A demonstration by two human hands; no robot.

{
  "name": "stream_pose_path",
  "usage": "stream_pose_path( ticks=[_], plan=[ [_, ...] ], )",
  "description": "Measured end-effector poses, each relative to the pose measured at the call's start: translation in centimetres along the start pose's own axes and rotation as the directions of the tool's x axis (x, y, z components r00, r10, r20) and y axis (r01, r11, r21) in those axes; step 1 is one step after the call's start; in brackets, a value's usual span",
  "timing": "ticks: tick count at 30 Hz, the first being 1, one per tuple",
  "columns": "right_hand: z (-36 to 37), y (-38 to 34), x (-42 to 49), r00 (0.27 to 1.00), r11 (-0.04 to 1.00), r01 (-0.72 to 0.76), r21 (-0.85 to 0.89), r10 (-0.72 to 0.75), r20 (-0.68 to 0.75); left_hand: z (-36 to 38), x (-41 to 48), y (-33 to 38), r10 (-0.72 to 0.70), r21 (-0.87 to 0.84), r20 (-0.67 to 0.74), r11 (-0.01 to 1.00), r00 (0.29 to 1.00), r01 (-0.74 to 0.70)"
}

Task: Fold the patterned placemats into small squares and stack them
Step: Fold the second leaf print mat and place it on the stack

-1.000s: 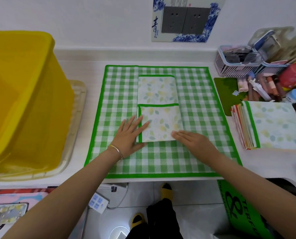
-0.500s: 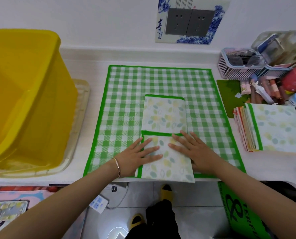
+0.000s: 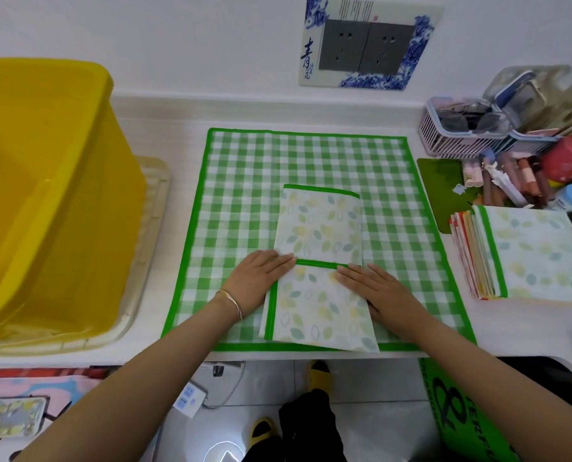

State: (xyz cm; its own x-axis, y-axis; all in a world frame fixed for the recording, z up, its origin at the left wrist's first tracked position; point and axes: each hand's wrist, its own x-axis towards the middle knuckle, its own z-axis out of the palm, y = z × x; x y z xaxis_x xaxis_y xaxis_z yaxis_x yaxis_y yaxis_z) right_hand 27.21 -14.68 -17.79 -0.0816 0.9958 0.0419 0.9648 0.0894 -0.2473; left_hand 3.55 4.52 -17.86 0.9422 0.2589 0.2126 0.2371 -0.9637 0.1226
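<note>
A leaf-patterned placemat (image 3: 318, 228) with a green border lies as a folded strip on a green checked mat (image 3: 238, 195), its near half doubled over so a green edge runs across the middle. The near end reaches the table's front edge. My left hand (image 3: 261, 278) lies flat at the strip's left side, fingertips at the fold's edge. My right hand (image 3: 378, 288) presses flat on the folded near half. A stack of folded placemats (image 3: 528, 251) sits at the right, a leaf-patterned one on top.
A large yellow tub (image 3: 44, 195) on a clear tray fills the left. A white basket (image 3: 458, 135) and several tubes and bottles (image 3: 518, 181) crowd the back right. A dark green pad (image 3: 444, 191) lies beside the checked mat. Wall sockets (image 3: 368, 48) are behind.
Both hands slid the folded placemat strip toward me, from the mat's middle to the front edge. Then they moved up to the cross fold and pressed flat there.
</note>
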Motion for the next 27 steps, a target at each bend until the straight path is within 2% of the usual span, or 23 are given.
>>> stream_pose_path(
  ticks=[3,5,8,10,12,13,15,20,24,27],
  plan=[
    [0.2,-0.2,0.6,0.979,0.982,-0.092,0.166,0.119,-0.165,0.1,1.0,-0.2,-0.151,-0.243,-0.109,0.963,0.982,0.122],
    [0.0,0.1,1.1,0.937,0.931,-0.177,0.318,0.259,-0.236,-0.1,1.2,-0.2,-0.297,-0.392,-0.1,0.889,0.95,0.236],
    [-0.3,0.4,1.4,0.876,0.846,-0.31,0.433,0.431,-0.215,-0.2,1.3,-0.1,-0.484,-0.508,0.005,0.753,0.875,0.419],
    [-0.5,0.0,1.8,0.779,0.703,-0.435,0.563,0.607,-0.157,-0.4,1.6,0.1,-0.586,-0.561,0.046,0.654,0.809,0.507],
    [-0.6,-0.8,2.5,0.694,0.557,-0.477,0.679,0.714,-0.098,-0.3,2.1,0.3,-0.624,-0.58,0.014,0.632,0.781,0.515],
    [-0.7,-1.2,2.8,0.665,0.517,-0.487,0.704,0.742,-0.084,-0.4,2.3,0.5,-0.635,-0.603,-0.023,0.625,0.772,0.496],
    [-0.8,-1.7,3.3,0.618,0.459,-0.499,0.735,0.783,-0.07,-0.5,2.8,0.4,-0.655,-0.646,-0.042,0.594,0.755,0.48],
    [-0.4,-1.8,4.4,0.512,0.366,-0.55,0.751,0.858,-0.043,-0.2,3.3,0.0,-0.716,-0.674,0.082,0.472,0.693,0.568],
    [-0.9,-1.9,5.8,0.41,0.315,-0.642,0.699,0.911,-0.035,-0.5,4.0,0.2,-0.745,-0.62,0.142,0.446,0.652,0.645],
    [-1.6,-2.0,6.3,0.386,0.297,-0.699,0.651,0.922,-0.006,-1.1,4.4,0.0,-0.754,-0.575,0.178,0.442,0.633,0.688]
  ],
)
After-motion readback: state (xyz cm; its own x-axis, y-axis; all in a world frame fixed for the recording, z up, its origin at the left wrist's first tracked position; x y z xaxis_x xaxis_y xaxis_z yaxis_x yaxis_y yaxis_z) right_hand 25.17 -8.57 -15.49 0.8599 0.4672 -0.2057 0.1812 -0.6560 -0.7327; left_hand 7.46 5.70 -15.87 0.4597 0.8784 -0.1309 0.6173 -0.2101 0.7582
